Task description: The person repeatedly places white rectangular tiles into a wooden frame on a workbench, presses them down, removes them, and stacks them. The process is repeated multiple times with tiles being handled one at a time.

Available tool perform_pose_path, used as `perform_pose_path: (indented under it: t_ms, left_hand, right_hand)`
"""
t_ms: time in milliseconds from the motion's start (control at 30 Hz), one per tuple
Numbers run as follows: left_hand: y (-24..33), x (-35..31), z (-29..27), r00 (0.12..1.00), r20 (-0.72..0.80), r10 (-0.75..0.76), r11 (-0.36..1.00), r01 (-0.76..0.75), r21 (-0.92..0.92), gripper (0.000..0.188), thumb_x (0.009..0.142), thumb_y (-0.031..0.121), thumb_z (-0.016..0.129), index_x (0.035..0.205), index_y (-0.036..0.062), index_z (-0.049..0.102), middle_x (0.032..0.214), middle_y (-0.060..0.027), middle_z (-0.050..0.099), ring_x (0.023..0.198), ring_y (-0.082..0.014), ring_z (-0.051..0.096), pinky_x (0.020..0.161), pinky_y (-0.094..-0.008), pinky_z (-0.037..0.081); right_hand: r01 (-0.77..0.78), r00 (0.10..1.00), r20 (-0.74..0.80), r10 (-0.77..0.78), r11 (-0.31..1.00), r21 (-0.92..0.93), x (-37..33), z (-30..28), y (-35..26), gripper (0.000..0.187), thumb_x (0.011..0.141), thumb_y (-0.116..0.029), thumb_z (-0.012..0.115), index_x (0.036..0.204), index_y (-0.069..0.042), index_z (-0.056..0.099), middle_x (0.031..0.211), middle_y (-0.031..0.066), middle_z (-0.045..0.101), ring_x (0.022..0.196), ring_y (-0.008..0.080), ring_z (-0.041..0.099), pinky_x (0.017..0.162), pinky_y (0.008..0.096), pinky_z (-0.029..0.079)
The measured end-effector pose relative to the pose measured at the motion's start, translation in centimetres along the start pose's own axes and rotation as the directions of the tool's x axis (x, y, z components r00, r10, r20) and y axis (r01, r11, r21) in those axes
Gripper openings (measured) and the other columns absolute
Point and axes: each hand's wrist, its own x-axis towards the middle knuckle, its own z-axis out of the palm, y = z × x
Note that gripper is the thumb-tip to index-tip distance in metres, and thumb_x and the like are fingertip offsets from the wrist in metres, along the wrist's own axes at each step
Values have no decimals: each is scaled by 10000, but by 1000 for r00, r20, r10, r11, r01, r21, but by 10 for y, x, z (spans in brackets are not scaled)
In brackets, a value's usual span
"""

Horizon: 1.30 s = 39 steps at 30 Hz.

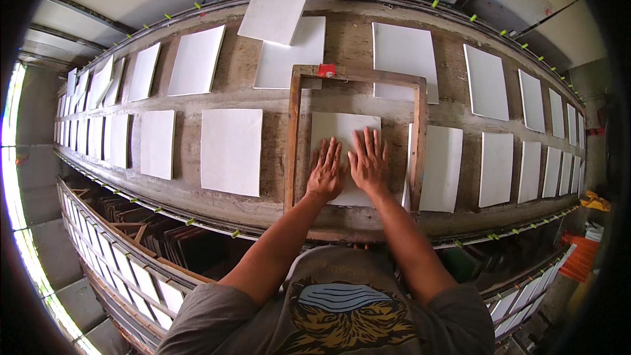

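Note:
A wooden frame point(421, 133) lies on the long table in front of me, with a small red patch point(327, 70) on its far bar. Inside it is a white rectangular sheet point(355, 189), slightly greyed; I cannot tell whether a fine mesh covers it. Both hands rest within the frame, side by side over this sheet. My left hand point(325, 172) lies flat with its fingers stretched forward. Close beside it, my right hand point(369, 163) is also flat, fingers a little apart. Neither holds anything. The frame's right bar overlaps another white sheet point(442, 167).
White sheets, such as one on the left point(231, 151), form two rows along the table point(276, 102). One sheet point(276, 6) lies askew over another at the far edge. Yellow-green clips point(235, 233) line the table's edges. Racks point(125, 236) with white panels stand behind me.

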Motion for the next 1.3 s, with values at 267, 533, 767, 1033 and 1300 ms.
perform_pose_path:
  t_ms: [267, 533, 767, 1033, 1300]
  left_hand:
    - [2, 8, -5, 1000, -15, -2, 999, 2, 32, 661, 1048, 321, 419, 1585, 8, 194, 1672, -194, 129, 1546, -400, 103, 1251, -534, 125]
    - [-3, 10, 3, 997, -81, -5, 1000, 6, 12, 641, 1035, 300, 438, 1576, 17, 242, 1668, -190, 162, 1538, -405, 144, 1241, -553, 144]
    - [-1, 17, 0, 995, -97, 22, 999, -17, 50, 625, 1043, 303, 427, 1571, 15, 258, 1665, -180, 185, 1537, -399, 154, 1239, -555, 150]
    - [-1, 6, 1, 996, -82, -24, 999, 26, 20, 618, 1037, 288, 439, 1569, 21, 272, 1663, -176, 193, 1534, -392, 174, 1241, -535, 159]
    - [-8, 7, 8, 989, -147, 15, 1000, -18, -20, 633, 1016, 283, 486, 1565, 33, 292, 1664, -154, 207, 1533, -383, 182, 1234, -540, 193]
  right_hand:
    - [29, 995, -93, -26, 999, 29, 84, 14, 16, 656, 1031, -437, 464, 1598, -168, 272, 1659, 159, 226, 1541, 357, 173, 1228, 577, 166]
    - [94, 996, -4, -94, 994, 58, -19, 9, 13, 665, 1019, -396, 511, 1586, -124, 294, 1647, 173, 250, 1528, 364, 217, 1207, 611, 188]
    - [51, 962, -267, -62, 998, -47, 136, -10, 63, 622, 1024, -344, 516, 1558, -76, 341, 1629, 157, 305, 1502, 360, 283, 1215, 563, 205]
    - [258, 964, 47, -263, 962, 93, 29, 4, 35, 725, 1000, -465, 528, 1575, -84, 304, 1632, 166, 296, 1528, 351, 219, 1228, 557, 175]
    - [92, 991, -98, -88, 995, 42, 68, -48, 81, 706, 914, -406, 701, 1460, -48, 433, 1429, 206, 484, 1351, 396, 437, 1134, 560, 318]
